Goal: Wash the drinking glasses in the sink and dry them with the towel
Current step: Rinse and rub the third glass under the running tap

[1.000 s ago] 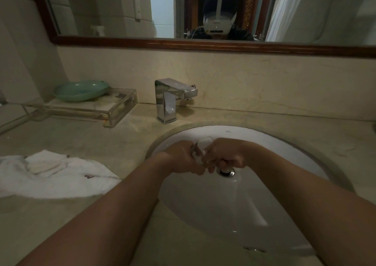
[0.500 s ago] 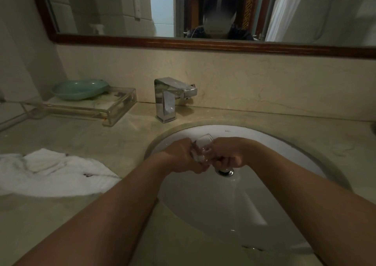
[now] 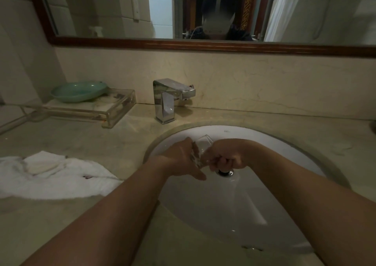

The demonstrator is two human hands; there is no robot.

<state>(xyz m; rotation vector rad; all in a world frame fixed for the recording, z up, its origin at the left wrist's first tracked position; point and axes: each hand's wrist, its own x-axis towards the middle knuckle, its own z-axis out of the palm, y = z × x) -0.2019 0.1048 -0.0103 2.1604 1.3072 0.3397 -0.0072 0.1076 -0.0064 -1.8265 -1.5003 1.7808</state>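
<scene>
Currently the right hand (image 3: 224,158) is gripping the drinking glass (image 3: 204,144), and the left hand (image 3: 182,159) is pressing flat, straight fingers against it. Being wet, it is likely slipping toward the sink (image 3: 274,149) beneath both hands and chipping.

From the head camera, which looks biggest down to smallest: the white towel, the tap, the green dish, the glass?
1. white towel
2. green dish and tap, too alike to rank
3. glass, partly hidden

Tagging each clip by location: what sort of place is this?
Most likely a bathroom: a white oval washbasin sunk in a stone vanity counter, a chrome tap behind it, and a wood-framed mirror on the wall above.
</scene>
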